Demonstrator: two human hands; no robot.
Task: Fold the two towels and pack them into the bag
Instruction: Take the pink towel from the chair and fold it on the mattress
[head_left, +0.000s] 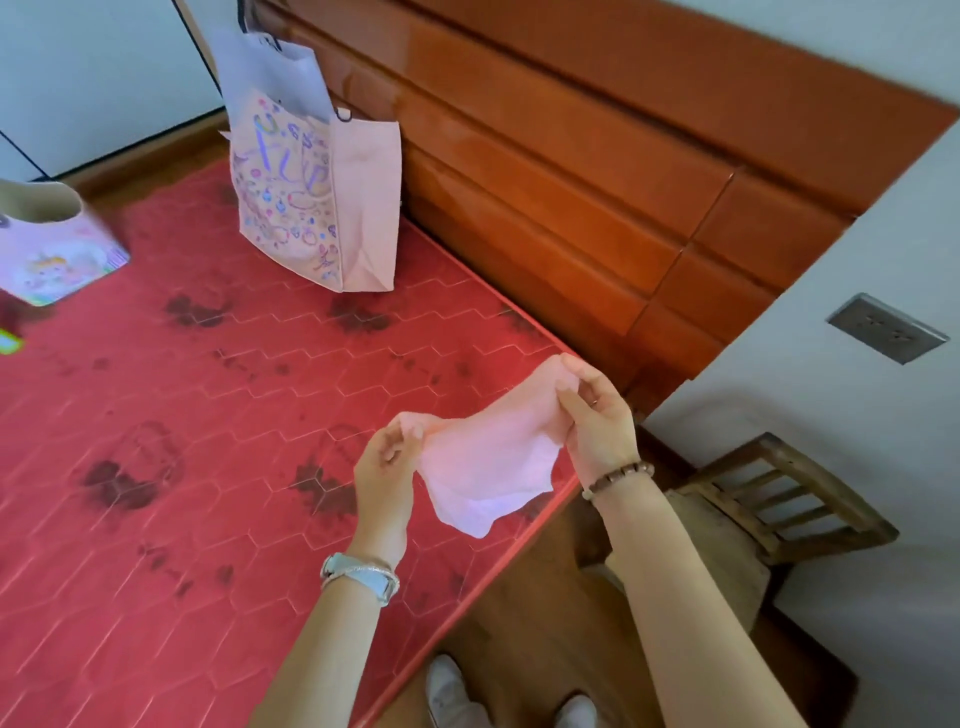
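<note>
Both hands (384, 467) (597, 421) pinch pink towel (488, 467) | bag (317, 197) well apart | mattress (156, 415) between

Wide open red mattress (171, 415) between the hands and the bag (317, 208), nothing lying across that stretch. Bag upright at the far end, tight against the headboard (571, 171) on its right, a grey bag (270, 67) hanging just behind its mouth, so clear approach only from the near and left sides. Box (57, 249) at the far left edge, well apart from the bag; both hands (387, 467) (597, 421) pinching the towel (488, 467) over the near right corner, wall (857, 415) and chair (779, 499) crowding the right.
</note>
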